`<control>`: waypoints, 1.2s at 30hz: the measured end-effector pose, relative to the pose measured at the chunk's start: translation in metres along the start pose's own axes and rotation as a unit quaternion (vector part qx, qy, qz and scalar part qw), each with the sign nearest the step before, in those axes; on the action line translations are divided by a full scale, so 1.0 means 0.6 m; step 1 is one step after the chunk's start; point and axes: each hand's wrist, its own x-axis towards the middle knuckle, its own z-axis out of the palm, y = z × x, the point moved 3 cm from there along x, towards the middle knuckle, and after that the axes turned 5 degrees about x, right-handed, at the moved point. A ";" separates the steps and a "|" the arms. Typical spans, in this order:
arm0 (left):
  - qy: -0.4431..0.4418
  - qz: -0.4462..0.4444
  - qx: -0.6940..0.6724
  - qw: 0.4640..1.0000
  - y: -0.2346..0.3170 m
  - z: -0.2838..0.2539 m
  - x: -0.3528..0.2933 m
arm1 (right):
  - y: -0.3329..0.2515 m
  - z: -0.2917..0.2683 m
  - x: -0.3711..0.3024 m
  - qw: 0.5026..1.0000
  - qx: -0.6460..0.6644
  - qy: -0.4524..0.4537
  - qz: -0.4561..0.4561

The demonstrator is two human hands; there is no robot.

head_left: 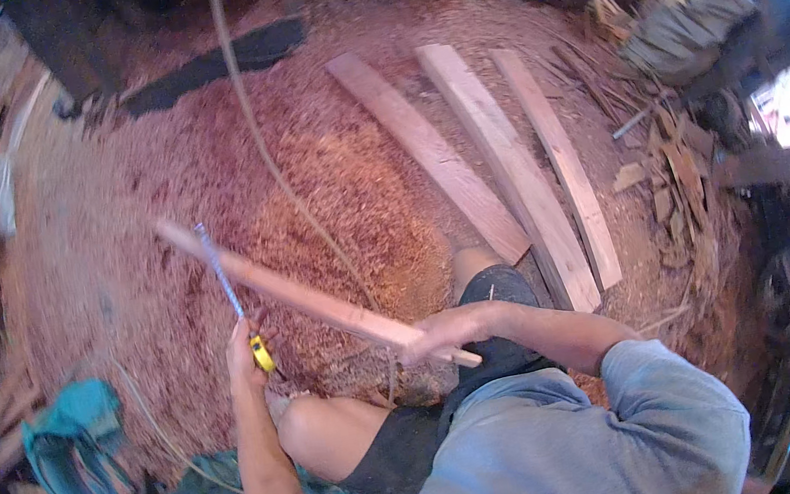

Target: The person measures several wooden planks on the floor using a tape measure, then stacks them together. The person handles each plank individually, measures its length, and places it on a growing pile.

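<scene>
Grey-blue shirt, creased, short sleeves; dark shorts, left knee bare; bare forearms, bare fingers.

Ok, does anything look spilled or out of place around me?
Yes, mostly mess: loose wood shavings blanket much of the floor, unswept, and teal cloth lies crumpled at the lower left, as if dropped. The wooden strip in your right hand shows no clear damage, though its far end is blurred.

A slim reddish wooden strip slants forward-left from the right hand; a yellow tape measure, blade extended, sits in the left hand.
</scene>
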 end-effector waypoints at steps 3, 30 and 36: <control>-0.008 -0.023 -0.067 0.997 0.032 0.060 -0.009 | 0.006 -0.010 -0.068 0.913 -0.368 0.174 -0.019; -0.155 0.073 0.125 0.977 0.122 0.551 -0.107 | 0.316 -0.406 -0.058 0.613 -0.418 0.661 -0.108; -0.030 -0.012 0.147 0.989 0.026 0.438 -0.142 | 0.328 -0.429 0.018 0.765 -0.308 0.565 -0.017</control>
